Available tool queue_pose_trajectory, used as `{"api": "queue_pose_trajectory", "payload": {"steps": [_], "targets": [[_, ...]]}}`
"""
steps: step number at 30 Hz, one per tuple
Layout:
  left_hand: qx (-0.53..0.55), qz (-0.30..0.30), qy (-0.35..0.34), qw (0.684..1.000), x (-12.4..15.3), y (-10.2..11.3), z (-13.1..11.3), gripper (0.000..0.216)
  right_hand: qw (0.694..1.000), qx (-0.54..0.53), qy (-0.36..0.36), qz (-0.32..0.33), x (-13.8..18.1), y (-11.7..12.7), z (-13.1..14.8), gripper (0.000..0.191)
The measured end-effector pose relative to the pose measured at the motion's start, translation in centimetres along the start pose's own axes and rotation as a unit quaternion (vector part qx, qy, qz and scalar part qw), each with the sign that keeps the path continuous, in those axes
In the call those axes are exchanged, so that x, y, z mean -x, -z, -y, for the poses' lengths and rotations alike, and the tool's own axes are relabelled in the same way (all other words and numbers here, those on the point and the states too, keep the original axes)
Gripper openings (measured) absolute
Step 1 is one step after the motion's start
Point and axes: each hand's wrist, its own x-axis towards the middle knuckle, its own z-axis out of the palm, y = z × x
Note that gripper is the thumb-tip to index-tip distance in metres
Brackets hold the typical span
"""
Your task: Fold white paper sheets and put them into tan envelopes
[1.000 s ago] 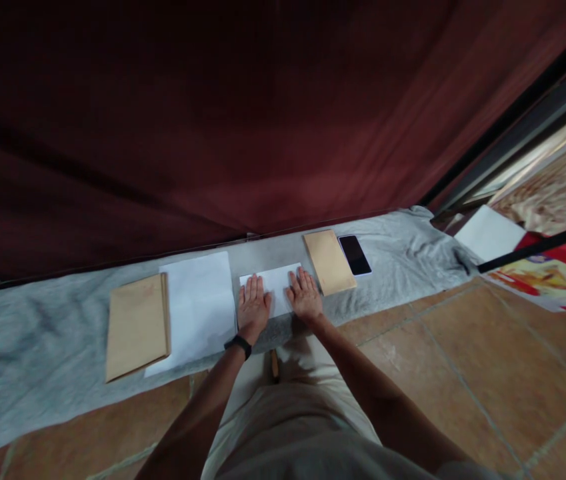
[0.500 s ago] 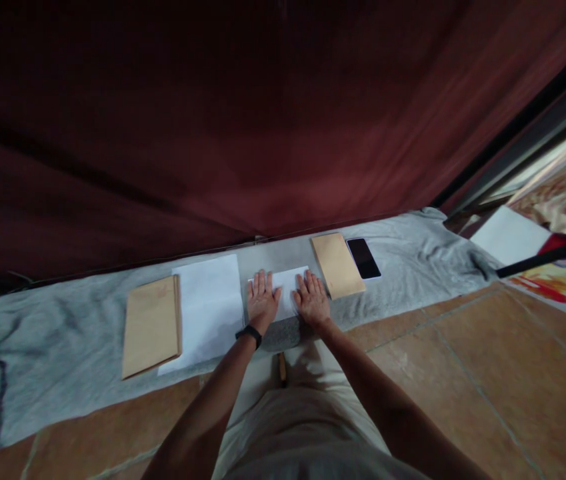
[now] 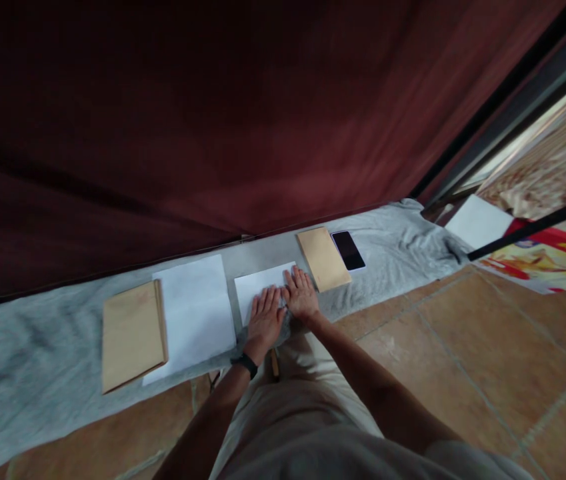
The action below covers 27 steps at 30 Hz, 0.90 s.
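Note:
A small white sheet of paper (image 3: 257, 283), perhaps folded, lies on the grey cloth in front of me. My left hand (image 3: 265, 319) rests flat on its near part, fingers stretched out. On its right end lies my right hand (image 3: 301, 296), also flat with fingers extended, its thumb close to the left hand's fingers. Just right of that hand is a brown paper envelope (image 3: 325, 259). To the left lie larger white sheets (image 3: 195, 310), partly covered by a stack of brown envelopes (image 3: 133, 337).
A dark-screened phone (image 3: 348, 251) lies right of the single envelope. Grey cloth (image 3: 387, 233) covers the narrow bench. Behind it hangs a dark red curtain (image 3: 263, 133). A black bar (image 3: 533, 227) and a colourful printed box or sheet (image 3: 543, 260) are at right, above the tiled floor (image 3: 463, 347).
My left hand has slid toward me along the paper, uncovering its upper left part. The right hand stays on the right end. The whole view has shifted and tilted slightly.

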Motion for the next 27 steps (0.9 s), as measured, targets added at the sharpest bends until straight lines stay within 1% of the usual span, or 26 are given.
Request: {"api": "queue_pose_trajectory", "payload": {"steps": [3, 7, 8, 10, 12, 14, 16, 19, 21, 24, 27], "targets": [[-0.001, 0.012, -0.007, 1.000, 1.0, 0.0, -0.5, 0.059, 1.000, -0.006, -0.008, 0.012, -0.1, 0.3, 0.3, 0.056], [-0.001, 0.016, -0.014, 1.000, 0.8, 0.2, -0.3, 0.059, 0.999, -0.019, -0.021, 0.044, -0.7, 0.5, 1.9, 0.051], [0.002, 0.019, -0.017, 1.000, 0.7, 0.2, -0.2, 0.059, 0.998, -0.028, -0.006, 0.060, -0.8, 0.5, 2.4, 0.049], [0.013, 0.033, -0.035, 0.999, 0.9, 0.2, -0.1, 0.057, 0.993, -0.052, 0.046, 0.094, -1.0, 0.5, 3.4, 0.045], [0.026, 0.045, -0.063, 0.997, 1.7, 0.1, -0.1, 0.054, 0.987, -0.070, 0.093, 0.114, -0.9, 0.4, 3.8, 0.044], [0.029, 0.045, -0.079, 0.995, 2.9, 0.0, -0.2, 0.051, 0.983, -0.075, 0.116, 0.117, -0.8, 0.4, 3.8, 0.044], [0.025, 0.037, -0.076, 0.996, 4.2, 0.0, -0.3, 0.051, 0.983, -0.072, 0.126, 0.114, -0.9, 0.3, 3.6, 0.045], [0.018, 0.029, -0.072, 0.997, 5.4, 0.1, -0.4, 0.052, 0.985, -0.058, 0.122, 0.104, -1.6, 0.0, 3.4, 0.046], [0.015, 0.026, -0.074, 0.997, 5.6, 0.2, -0.4, 0.053, 0.988, -0.049, 0.112, 0.097, -2.3, -0.2, 3.5, 0.046], [0.010, 0.026, -0.081, 0.996, 5.4, 0.3, -0.2, 0.052, 0.988, -0.044, 0.118, 0.092, -2.9, -0.2, 3.6, 0.046], [0.007, 0.029, -0.084, 0.996, 5.3, 0.3, -0.2, 0.051, 0.986, -0.045, 0.131, 0.090, -1.9, 0.3, 3.1, 0.046]]}}
